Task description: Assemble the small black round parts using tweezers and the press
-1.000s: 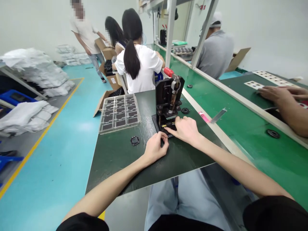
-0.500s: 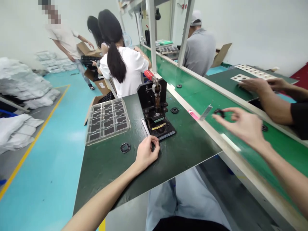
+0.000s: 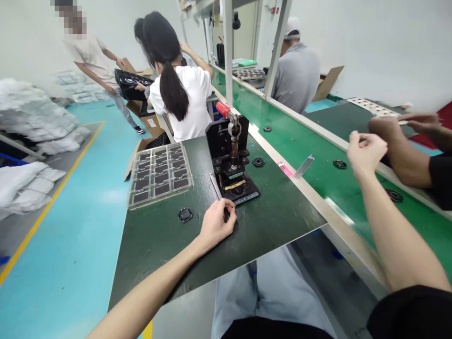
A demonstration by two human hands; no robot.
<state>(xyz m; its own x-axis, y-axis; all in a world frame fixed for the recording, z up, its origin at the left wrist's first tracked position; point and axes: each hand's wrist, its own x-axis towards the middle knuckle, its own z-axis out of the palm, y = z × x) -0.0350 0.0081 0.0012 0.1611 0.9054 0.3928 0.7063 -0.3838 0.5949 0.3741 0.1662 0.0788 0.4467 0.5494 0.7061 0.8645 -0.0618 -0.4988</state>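
My left hand (image 3: pixel 219 219) rests on the dark green board (image 3: pixel 151 249), its fingers curled together at the front of a black clamp press (image 3: pixel 233 165) with a red handle. Whatever those fingers pinch is hidden. Above the far side of the green conveyor (image 3: pixel 294 141), my right hand (image 3: pixel 366 153) is raised with bent, closed fingers; nothing can be made out in them. A black ring part (image 3: pixel 340 164) lies on the conveyor to its left. Another ring (image 3: pixel 185 214) is on the board left of my left hand, and a round black part (image 3: pixel 258 162) sits right of the press.
A clear tray (image 3: pixel 161 175) with dark rectangular pieces stands on the board's left. Metal strips (image 3: pixel 303 166) lie at the conveyor edge. Another person's hands (image 3: pixel 391 136) are close beyond my right hand. A round black part (image 3: pixel 393 196) lies on the belt's right. Other people are farther back.
My right hand has moved right and away from me; the black ring it held is now on the conveyor. My left hand has hardly moved. The person at the back left holds a black tray higher.
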